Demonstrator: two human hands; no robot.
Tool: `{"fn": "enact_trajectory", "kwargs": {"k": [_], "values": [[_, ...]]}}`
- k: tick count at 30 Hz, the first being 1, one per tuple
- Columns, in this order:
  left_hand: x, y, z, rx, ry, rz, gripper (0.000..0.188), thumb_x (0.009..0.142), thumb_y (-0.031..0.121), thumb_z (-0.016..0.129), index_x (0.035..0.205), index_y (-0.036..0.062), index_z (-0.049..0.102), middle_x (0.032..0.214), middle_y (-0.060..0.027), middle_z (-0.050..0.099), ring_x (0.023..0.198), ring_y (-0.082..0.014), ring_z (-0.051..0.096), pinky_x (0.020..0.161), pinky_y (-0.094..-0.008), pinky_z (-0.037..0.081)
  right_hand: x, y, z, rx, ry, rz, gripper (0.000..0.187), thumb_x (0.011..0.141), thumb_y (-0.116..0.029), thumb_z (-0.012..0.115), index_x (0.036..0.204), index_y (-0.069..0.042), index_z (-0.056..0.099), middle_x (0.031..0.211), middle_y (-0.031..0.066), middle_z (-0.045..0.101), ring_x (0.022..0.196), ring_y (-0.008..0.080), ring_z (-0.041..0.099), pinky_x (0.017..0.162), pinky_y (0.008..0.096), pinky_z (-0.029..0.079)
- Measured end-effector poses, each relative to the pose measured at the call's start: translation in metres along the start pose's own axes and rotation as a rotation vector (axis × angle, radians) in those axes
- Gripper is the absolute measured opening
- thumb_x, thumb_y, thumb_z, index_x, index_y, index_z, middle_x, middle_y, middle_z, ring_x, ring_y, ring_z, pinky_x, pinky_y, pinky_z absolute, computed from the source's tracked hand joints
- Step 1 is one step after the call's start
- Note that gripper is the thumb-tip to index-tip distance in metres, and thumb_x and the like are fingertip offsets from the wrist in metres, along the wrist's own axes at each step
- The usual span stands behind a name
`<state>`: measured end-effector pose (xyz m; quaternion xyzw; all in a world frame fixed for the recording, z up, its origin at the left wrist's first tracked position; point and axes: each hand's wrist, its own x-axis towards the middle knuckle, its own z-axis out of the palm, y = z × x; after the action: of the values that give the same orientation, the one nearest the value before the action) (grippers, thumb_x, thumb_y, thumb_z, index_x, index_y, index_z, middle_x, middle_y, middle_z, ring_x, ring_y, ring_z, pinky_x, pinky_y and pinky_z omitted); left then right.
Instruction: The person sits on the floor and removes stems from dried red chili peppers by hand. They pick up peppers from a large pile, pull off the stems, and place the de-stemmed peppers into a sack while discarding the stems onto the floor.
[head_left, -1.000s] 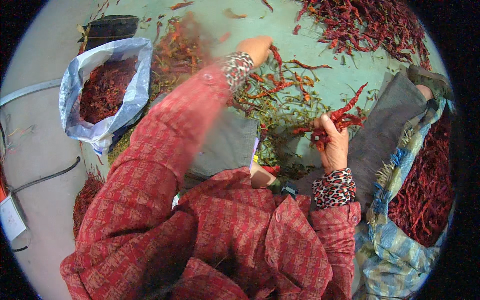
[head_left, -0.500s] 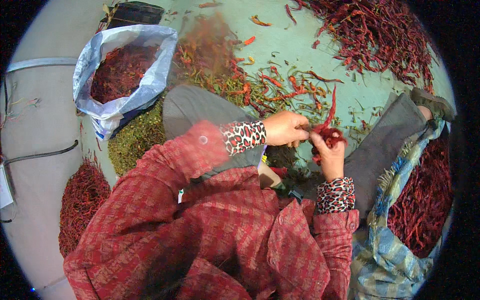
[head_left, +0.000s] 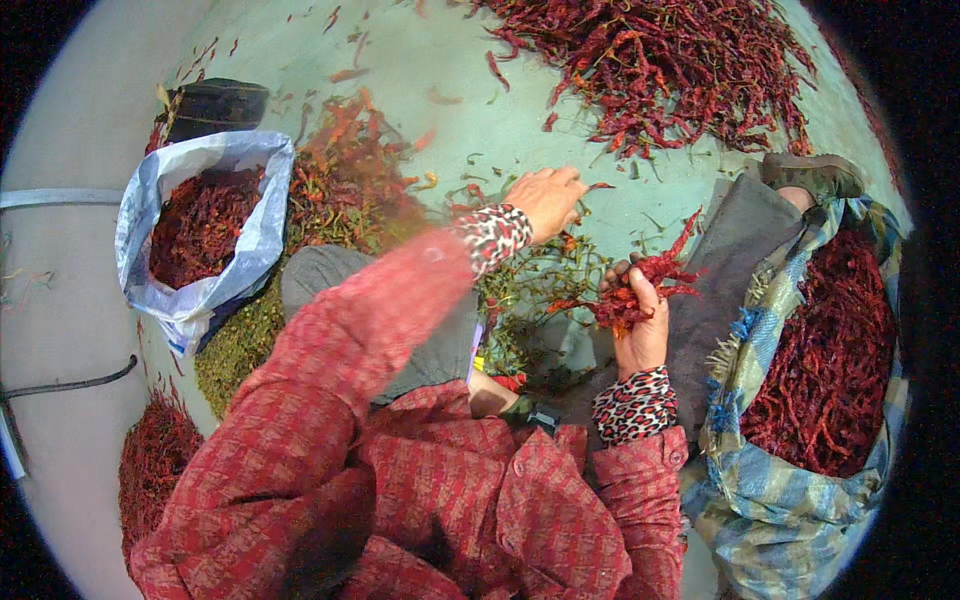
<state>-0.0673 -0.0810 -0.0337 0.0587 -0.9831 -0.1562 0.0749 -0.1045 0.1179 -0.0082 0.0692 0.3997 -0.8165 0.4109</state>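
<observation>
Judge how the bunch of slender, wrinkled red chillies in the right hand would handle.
The chillies seem stiff: one pod juts from the right hand without drooping. Looking shrivelled, they may be light and brittle. Being bent, they would probably not roll.

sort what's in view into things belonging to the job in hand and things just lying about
Likely in use:
red chillies in the right hand
green stems near the left hand
large chilli heap
blue-and-white sack
checked sack of chillies

Probably just lying about:
black cable
black object, upper left, kind unclear
</observation>
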Motion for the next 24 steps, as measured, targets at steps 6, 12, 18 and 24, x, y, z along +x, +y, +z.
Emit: {"fn": "enact_trajectory", "kwargs": {"k": [6,12,18,24], "values": [[-0.031,-0.001,0.029,0.031,-0.446,0.114,0.011,0.07,0.012,0.051,0.077,0.0039,0.05,0.074,-0.0119,0.05,0.074,-0.029,0.05,0.065,-0.039,0.042,-0.006,-0.008,0.003,-0.07,0.027,-0.044,0.012,0.077,-0.01,0.055,0.086,-0.003,0.051,0.077,0.0068,0.056,0.066,0.0156,0.054,0.056,0.0264,0.043],[0.016,-0.027,-0.006,-0.01,-0.362,0.022,0.017,0.079,0.02,0.045,0.089,0.0077,0.052,0.087,-0.0119,0.054,0.077,-0.0292,0.054,0.067,-0.0405,0.044,-0.002,-0.005,0.016,-0.266,0.174,0.014,0.019,0.078,-0.024,0.057,0.073,-0.007,0.053,0.064,0.0004,0.054,0.055,0.008,0.048,0.051,0.0228,0.038],[0.119,-0.027,0.042,0.154,-0.073,-0.402,0.015,0.078,0.016,0.046,0.085,0.0046,0.052,0.09,-0.0145,0.051,0.08,-0.0318,0.054,0.07,-0.0419,0.043,0.007,0.005,-0.001,-0.223,0.291,-0.024,0.018,0.079,-0.023,0.056,0.082,-0.007,0.051,0.064,-0.0001,0.049,0.053,0.0087,0.045,0.046,0.0221,0.036],[0.034,-0.044,0.014,-0.158,-0.27,-0.31,0.025,0.078,0.021,0.049,0.095,0.0033,0.052,0.088,-0.0174,0.056,0.08,-0.0294,0.056,0.069,-0.0369,0.044,0.011,0.011,-0.003,-0.292,0.247,-0.026,0.018,0.08,-0.023,0.054,0.078,-0.006,0.052,0.06,0.0005,0.049,0.051,0.0085,0.045,0.045,0.0219,0.035]]}}
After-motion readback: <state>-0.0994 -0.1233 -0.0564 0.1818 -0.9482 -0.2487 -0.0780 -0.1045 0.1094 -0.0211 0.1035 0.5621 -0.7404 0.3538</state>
